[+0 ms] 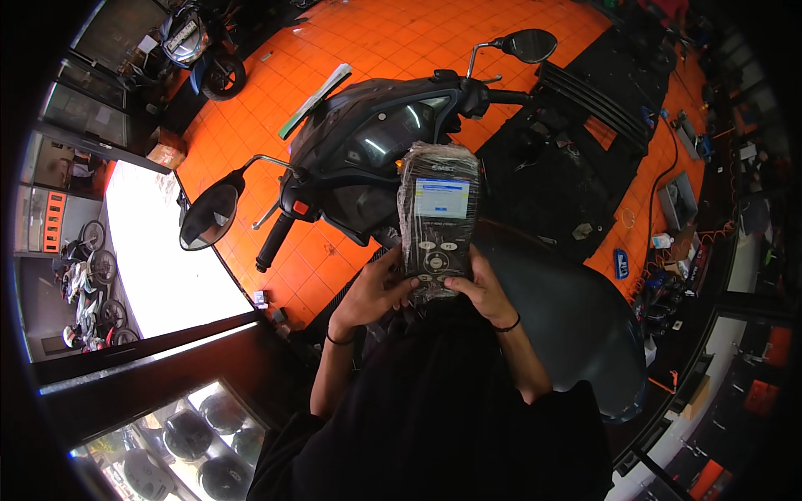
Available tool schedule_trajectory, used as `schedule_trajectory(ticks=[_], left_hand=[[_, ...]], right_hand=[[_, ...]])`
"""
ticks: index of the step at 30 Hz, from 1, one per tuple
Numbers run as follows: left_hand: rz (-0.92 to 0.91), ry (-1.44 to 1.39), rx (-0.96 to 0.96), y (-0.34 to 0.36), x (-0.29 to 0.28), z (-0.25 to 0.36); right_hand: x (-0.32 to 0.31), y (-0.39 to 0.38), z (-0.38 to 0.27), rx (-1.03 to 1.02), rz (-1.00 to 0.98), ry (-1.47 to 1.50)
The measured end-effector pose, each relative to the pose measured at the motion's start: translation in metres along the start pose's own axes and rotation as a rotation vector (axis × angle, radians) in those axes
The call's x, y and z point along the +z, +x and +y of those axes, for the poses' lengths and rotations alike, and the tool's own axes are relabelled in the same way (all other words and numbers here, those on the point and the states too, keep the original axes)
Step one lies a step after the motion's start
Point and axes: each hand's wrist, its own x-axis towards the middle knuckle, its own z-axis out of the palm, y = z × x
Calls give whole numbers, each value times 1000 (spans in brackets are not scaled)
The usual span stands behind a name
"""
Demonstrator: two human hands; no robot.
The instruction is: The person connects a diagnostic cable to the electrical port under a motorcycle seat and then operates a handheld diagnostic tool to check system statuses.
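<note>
Between my two hands is a handheld diagnostic scanner [438, 235], dark, wrapped in clear plastic film, its screen lit blue and white above a set of round buttons. My left hand [375, 288] is closed on its lower left side, the thumb at the bottom buttons. On the lower right side my right hand [482, 288] grips it, with the thumb over a lower button. Behind the scanner stands a dark motor scooter [359, 125] with its handlebar, left mirror [210, 215] and right mirror [533, 46]. The scooter's black seat [568, 321] extends to the right of my right forearm.
Orange tiles [276, 79] cover the floor, with a black mat [535, 184] right of the scooter. Another scooter [200, 50] is parked at the far left. A grey bin [677, 200] and tools lie along the right. Helmets [187, 434] fill a case at lower left.
</note>
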Motion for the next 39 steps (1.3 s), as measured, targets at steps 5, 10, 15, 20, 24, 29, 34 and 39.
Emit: schedule_trajectory(ticks=[5,10,15,20,24,29,34,39], left_hand=[[-2,15,-12,-1,0,0],[-15,-5,-5,-1,-1,3],[-8,-24,-15,-3,1,7],[15,-55,-2,-3,2,2],[6,-34,-19,-4,0,5],[14,-42,-21,-4,1,7],[15,-58,-10,-3,1,2],[-1,-31,-24,-2,-1,3]], right_hand=[[1,1,2,35,11,7],[0,0,0,-9,-2,-51],[-1,0,-2,8,-23,-49],[-2,2,1,-6,-37,-27],[-2,2,4,3,-18,-19],[-1,3,4,20,-13,-33],[-1,2,8,-6,-1,-48],[1,2,3,-16,7,-42]])
